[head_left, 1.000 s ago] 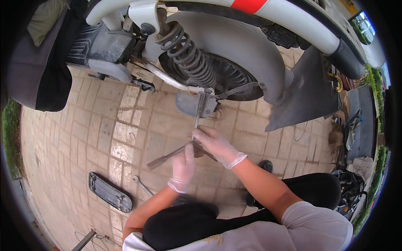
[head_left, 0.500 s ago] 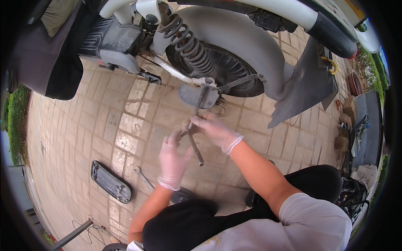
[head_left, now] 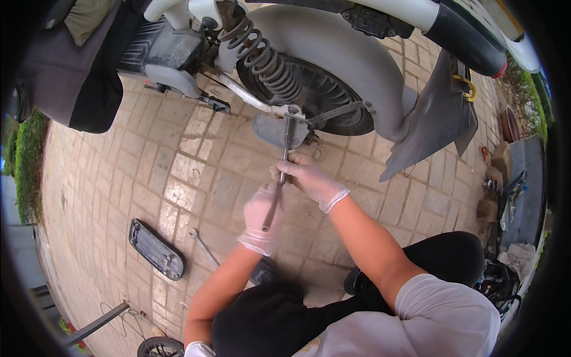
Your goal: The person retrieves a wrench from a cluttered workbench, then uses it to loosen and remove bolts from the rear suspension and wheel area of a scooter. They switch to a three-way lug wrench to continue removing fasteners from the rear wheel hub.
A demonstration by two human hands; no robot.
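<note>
Before me a long steel socket wrench (head_left: pixel 272 209) reaches up to the axle end (head_left: pixel 292 111) beside the rear wheel of a scooter (head_left: pixel 309 95). My right hand (head_left: pixel 309 178), in a thin clear glove, is closed around its shaft just below the wheel. My left hand (head_left: pixel 262 211), gloved likewise, is closed on the wrench lower down, one free arm of the tool lying across it. Both hands' fingertips are partly hidden. The socket's seat on the axle fastener is too small to make out.
A coil spring shock absorber (head_left: pixel 267 62) rises above the axle. On the paving lie a black oval cover (head_left: pixel 157 250) and a combination spanner (head_left: pixel 204 247). A dark mud flap (head_left: pixel 434 119) hangs at right. Someone's dark-trousered leg (head_left: pixel 65 77) is at upper left.
The wrench's free arm has swung from lower right to lower left. My left hand has moved right and up, closing on the wrench; my right hand stays on the shaft.
</note>
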